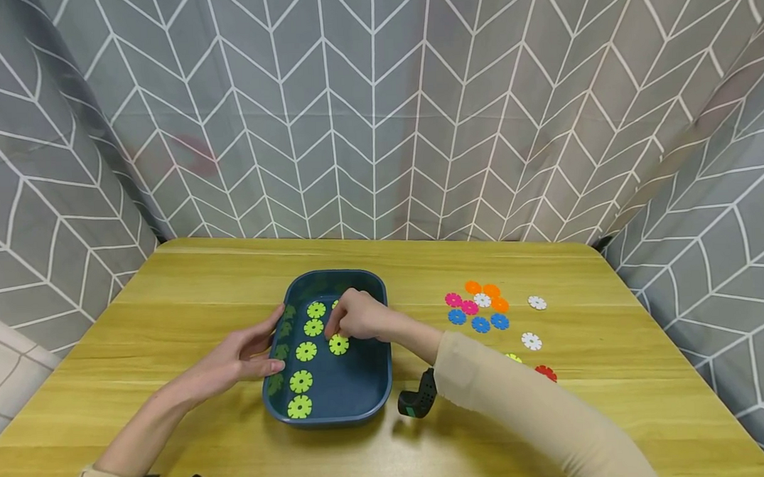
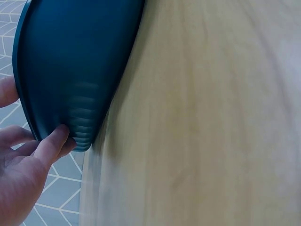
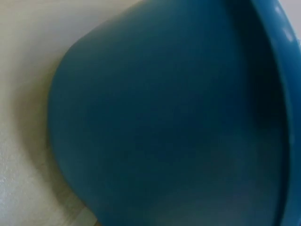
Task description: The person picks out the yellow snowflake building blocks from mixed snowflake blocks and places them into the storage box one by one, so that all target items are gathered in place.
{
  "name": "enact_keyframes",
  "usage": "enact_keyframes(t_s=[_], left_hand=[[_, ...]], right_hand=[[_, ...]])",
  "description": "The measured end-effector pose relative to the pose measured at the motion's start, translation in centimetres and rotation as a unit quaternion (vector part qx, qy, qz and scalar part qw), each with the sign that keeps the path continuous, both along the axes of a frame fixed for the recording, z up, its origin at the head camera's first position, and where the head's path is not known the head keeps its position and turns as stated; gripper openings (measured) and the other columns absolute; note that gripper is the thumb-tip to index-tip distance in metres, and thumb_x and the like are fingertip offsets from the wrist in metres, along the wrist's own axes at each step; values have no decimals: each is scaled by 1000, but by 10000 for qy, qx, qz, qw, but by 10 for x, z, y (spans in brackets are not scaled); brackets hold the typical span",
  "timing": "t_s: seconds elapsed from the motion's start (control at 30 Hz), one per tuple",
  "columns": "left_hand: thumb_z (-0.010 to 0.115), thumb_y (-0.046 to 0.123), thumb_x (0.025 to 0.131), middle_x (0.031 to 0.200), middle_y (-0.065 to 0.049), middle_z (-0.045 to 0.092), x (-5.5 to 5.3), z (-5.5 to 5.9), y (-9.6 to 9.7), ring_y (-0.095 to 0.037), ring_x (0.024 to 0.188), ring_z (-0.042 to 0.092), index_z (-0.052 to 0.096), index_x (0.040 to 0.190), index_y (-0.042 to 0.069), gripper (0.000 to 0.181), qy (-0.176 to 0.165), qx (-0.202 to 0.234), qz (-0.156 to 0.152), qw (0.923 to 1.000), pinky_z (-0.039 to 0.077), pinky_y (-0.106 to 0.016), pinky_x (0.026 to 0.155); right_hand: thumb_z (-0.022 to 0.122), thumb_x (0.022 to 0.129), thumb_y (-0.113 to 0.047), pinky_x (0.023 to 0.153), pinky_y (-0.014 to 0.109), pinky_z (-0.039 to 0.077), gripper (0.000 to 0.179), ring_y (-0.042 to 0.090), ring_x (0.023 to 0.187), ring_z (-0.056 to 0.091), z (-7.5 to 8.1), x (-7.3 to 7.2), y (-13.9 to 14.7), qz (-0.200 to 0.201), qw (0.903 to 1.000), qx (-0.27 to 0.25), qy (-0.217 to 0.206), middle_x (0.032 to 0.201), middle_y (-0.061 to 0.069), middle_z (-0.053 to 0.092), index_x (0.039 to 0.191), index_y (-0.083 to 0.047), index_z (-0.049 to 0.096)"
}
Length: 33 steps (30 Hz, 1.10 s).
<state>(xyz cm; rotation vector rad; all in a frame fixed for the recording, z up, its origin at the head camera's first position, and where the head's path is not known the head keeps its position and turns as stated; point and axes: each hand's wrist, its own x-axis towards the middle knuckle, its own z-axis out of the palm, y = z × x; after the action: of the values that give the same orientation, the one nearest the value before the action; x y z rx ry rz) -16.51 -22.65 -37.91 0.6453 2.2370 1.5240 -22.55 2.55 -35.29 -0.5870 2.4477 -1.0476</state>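
Observation:
A dark blue tray (image 1: 363, 403) sits mid-table and holds several lime-green snowflake discs (image 1: 301, 381). My left hand (image 1: 259, 352) holds the tray's left wall. In the left wrist view its fingers (image 2: 54, 141) press the tray's outer wall (image 2: 80, 61) while another finger lies at the rim. My right hand (image 1: 355, 316) reaches into the tray, its fingers curled down onto one green disc (image 1: 339, 345) on the tray floor. The right wrist view shows only the tray's blue outer wall (image 3: 164, 127), blurred and very close.
Right of the tray lies a loose cluster of pink, orange, blue and white discs (image 1: 481, 307), with two white discs (image 1: 531, 341) and a red one (image 1: 545, 372) further out. The wooden table (image 1: 186, 290) is ringed by a grey patterned curtain (image 1: 376, 111).

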Motion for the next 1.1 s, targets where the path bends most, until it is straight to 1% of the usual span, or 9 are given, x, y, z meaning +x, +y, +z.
enact_keyframes(t_s=[0.1,0.23,0.33,0.47,0.57,0.63,0.83,0.93,1.1], left_hand=[[64,16,96,163,-31,9,0,0,0,-51,145,23,4,159,0,88,-9,-6,-1,10000,47,-22,103],[63,15,97,163,-31,8,0,0,0,-52,145,23,4,159,0,87,18,-11,-16,10000,48,-27,104],[63,15,97,163,-31,8,0,0,0,-52,145,23,4,159,1,87,23,-25,-16,10000,48,-27,104],[63,16,97,163,-31,8,0,1,0,-52,145,23,4,159,1,88,-4,-36,-5,10000,48,-26,103],[63,16,97,163,-30,8,1,1,0,-51,145,23,4,159,1,88,-32,-25,-9,10000,48,-26,103],[63,16,97,163,-30,7,1,1,0,-51,146,23,4,160,1,88,-44,-17,-12,10000,48,-26,103],[63,16,97,164,-29,7,0,0,0,-51,146,21,4,160,3,88,-97,25,-11,9999,48,-26,103],[63,16,97,164,-28,6,0,0,0,-51,147,20,3,160,3,88,-137,53,-10,9999,49,-26,103],[63,16,97,164,-29,5,0,-1,0,-51,146,20,4,160,2,88,-65,13,-13,10000,49,-27,103]], right_hand=[[60,91,10,66,24,46,24,15,91,61,0,0,0,-3,10000,-7,32,99,6,75,90,-2,80],[59,90,10,64,24,45,24,15,88,61,-1,0,0,-13,10000,-24,83,97,5,75,88,-2,80],[59,90,10,63,23,45,24,14,85,60,0,1,0,-27,9999,-25,121,96,5,75,88,-2,80],[57,92,8,56,22,40,26,13,75,57,0,2,0,-48,9999,-21,139,95,4,75,89,-2,80],[56,93,6,54,23,37,26,13,70,55,-1,2,0,-73,9999,-11,129,95,3,75,89,-2,80],[55,94,5,57,23,39,27,13,72,56,-1,2,0,-92,9999,2,133,96,3,75,89,-3,80],[57,93,5,69,23,52,26,12,83,65,-1,2,0,-127,9996,7,251,92,2,76,86,-4,81],[57,92,6,72,26,56,27,13,82,67,-2,2,-1,-151,9994,13,317,90,3,77,84,-3,81],[56,92,6,73,25,57,27,12,77,67,-2,2,-1,-185,9993,6,311,89,4,77,83,-3,80]])
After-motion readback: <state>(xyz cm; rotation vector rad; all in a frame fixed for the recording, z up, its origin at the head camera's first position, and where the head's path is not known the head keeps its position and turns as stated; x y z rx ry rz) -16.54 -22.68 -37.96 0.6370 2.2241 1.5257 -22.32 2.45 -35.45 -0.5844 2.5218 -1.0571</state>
